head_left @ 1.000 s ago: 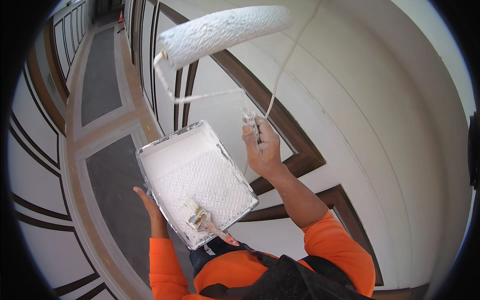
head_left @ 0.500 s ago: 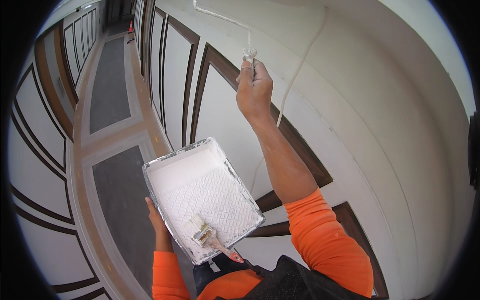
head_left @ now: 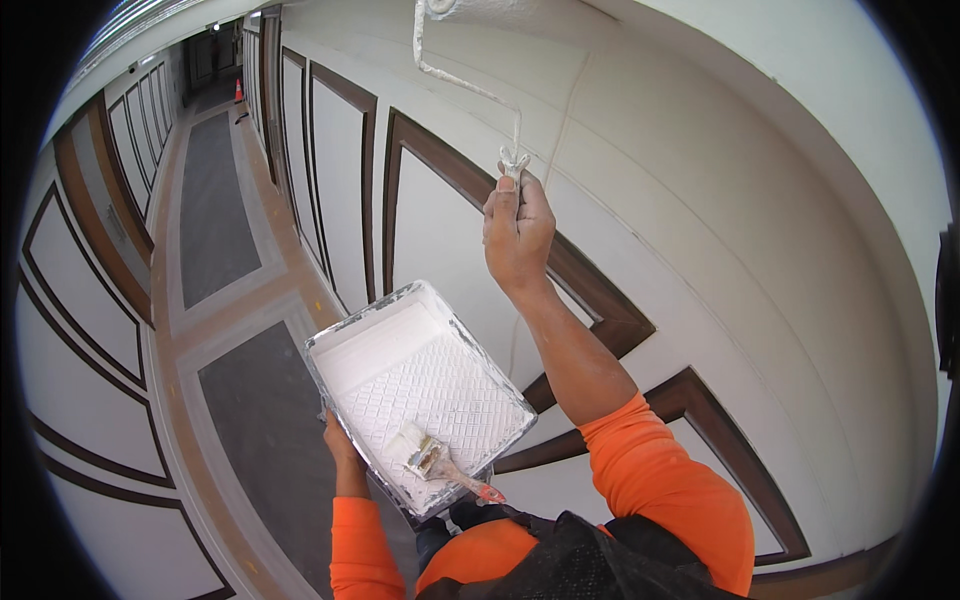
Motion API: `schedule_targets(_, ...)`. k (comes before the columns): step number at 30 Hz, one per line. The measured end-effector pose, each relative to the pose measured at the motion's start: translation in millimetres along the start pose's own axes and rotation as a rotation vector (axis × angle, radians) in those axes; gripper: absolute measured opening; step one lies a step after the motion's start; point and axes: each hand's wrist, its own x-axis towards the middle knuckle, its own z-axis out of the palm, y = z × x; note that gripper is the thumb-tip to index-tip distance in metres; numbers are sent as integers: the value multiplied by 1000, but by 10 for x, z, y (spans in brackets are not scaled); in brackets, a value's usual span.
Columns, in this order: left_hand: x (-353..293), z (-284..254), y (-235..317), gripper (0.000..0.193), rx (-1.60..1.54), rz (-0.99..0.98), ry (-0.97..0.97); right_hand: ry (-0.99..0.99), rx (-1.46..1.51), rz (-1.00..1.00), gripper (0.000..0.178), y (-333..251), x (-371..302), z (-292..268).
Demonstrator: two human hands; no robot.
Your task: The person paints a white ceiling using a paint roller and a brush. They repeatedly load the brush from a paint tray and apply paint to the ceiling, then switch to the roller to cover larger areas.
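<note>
My right hand [head_left: 518, 228] is closed round the handle of a paint roller, whose white-coated wire frame [head_left: 468, 82] bends up to the roller sleeve [head_left: 490, 8] at the top edge, partly cut off. The sleeve is up by the pale upper wall. At my left, a paint tray [head_left: 400, 335] with white paint and a ridged slope rests on my left hand [head_left: 340, 440]; most of its fingers are hidden under the tray. Across the tray's near corner lies a paintbrush [head_left: 440, 463] with white-caked bristles and a reddish handle tip.
White wall panels [head_left: 345, 150] with dark brown mouldings line both sides of a long corridor. The floor has dark grey sections [head_left: 220, 210] with brown borders. An orange traffic cone [head_left: 239, 90] stands far down it. A pale cord [head_left: 570, 110] runs along the right wall.
More of the roller has come into view at the top, including its sleeve. My right hand and the tray both sit slightly lower and farther right in the picture.
</note>
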Motion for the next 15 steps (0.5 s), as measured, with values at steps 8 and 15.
schedule_targets(8, -163, 191, 109, 57, -63, 5, -59, 6, 36, -143, 42, -186, -388, -447)
schedule_targets(15, -61, 102, 23, 57, -145, -10, -236, 49, 142, -161, 48, -329, -703, -873)
